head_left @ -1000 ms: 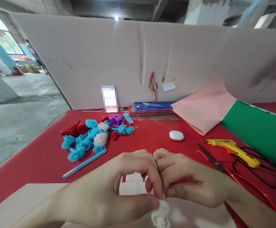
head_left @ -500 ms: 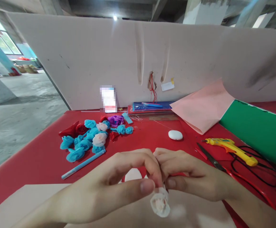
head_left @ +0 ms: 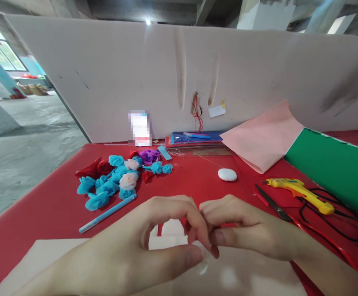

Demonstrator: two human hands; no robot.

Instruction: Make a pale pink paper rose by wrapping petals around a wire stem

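My left hand [head_left: 154, 242] and my right hand [head_left: 243, 230] meet low in the middle, fingertips pinched together on a small white-pink paper flower [head_left: 202, 265]. Only a sliver of the flower shows below my left thumb; the rest is hidden by my fingers. Both hands hover over a pale paper sheet [head_left: 252, 279] on the red table [head_left: 58, 205]. A red strip [head_left: 228, 225] shows under my right fingers.
A pile of blue, pink, red and purple paper flowers [head_left: 117, 176] and a blue pen [head_left: 107, 213] lie at the left. A white oval case [head_left: 227, 174], scissors [head_left: 274, 203], yellow glue gun [head_left: 302, 193] with black cord, pink [head_left: 262, 139] and green sheets [head_left: 336, 168] lie right.
The paper flower has been drawn up between my fingers and is now mostly hidden. My left thumb slid over it; both hands stayed in place.
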